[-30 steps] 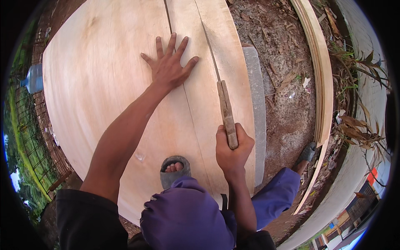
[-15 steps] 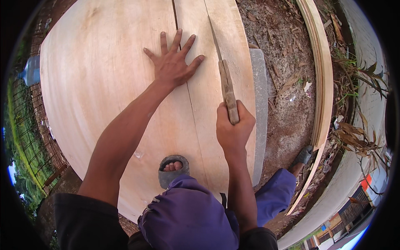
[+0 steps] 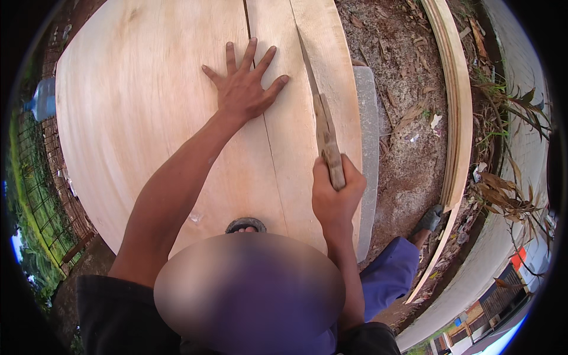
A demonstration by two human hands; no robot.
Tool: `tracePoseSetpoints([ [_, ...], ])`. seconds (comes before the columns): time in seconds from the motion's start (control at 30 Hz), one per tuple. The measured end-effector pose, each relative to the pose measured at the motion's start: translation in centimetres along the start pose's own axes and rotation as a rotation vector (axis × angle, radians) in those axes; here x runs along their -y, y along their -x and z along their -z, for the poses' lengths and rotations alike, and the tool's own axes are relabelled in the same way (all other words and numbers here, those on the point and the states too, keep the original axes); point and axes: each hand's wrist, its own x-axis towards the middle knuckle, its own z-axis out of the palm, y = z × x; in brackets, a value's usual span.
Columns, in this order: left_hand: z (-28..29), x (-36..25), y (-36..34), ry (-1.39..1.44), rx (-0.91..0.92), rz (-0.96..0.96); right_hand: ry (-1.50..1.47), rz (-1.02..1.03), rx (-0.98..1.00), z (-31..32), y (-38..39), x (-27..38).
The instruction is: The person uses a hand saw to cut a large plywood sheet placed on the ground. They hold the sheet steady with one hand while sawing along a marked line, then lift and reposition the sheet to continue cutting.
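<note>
A large pale plywood sheet (image 3: 148, 118) lies beneath both arms. My left hand (image 3: 242, 89) rests flat on it with fingers spread, over a dark narrow gap that continues toward me as a thin line. To the right, my right hand (image 3: 337, 186) is wrapped round the worn wooden handle of a handsaw (image 3: 326, 130). The saw's thin blade points away from me along a cut in the sheet, left of its right edge. How deep the blade sits in the wood cannot be made out. A sandalled foot (image 3: 246, 225) stands on the plywood near me, partly hidden by a blurred patch.
A grey block (image 3: 368, 142) sticks out from under the sheet's right edge. Farther right, stacked plywood strips (image 3: 458, 118) lie on leaf-strewn soil beside a pale wall (image 3: 520, 53). My other foot (image 3: 429, 218) is by those strips. A blue water bottle (image 3: 45, 100) stands beyond the left edge.
My right hand has drawn the handsaw a little toward me and slightly to the right. The left hand stays nearly in place. A blurred patch now covers the purple cloth and part of the sandal.
</note>
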Motion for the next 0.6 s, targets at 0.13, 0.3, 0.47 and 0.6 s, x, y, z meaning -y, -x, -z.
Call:
tracePoseSetpoints([
  [0.13,0.1,-0.5,-0.4,-0.003,0.003,-0.007,-0.041,-0.069,-0.022,-1.3,-2.8,1.2],
  [0.3,-0.9,0.5,0.0,0.009,-0.034,-0.001,0.083,-0.027,0.041,6.0,9.7,0.8],
  [0.47,-0.9,0.4,0.1,-0.013,-0.034,-0.005,0.009,-0.033,-0.01,3.5,6.1,0.2],
  [0.6,0.2,-0.9,-0.6,0.013,-0.003,-0.021,-0.033,-0.057,-0.008,-2.4,-6.4,0.4],
])
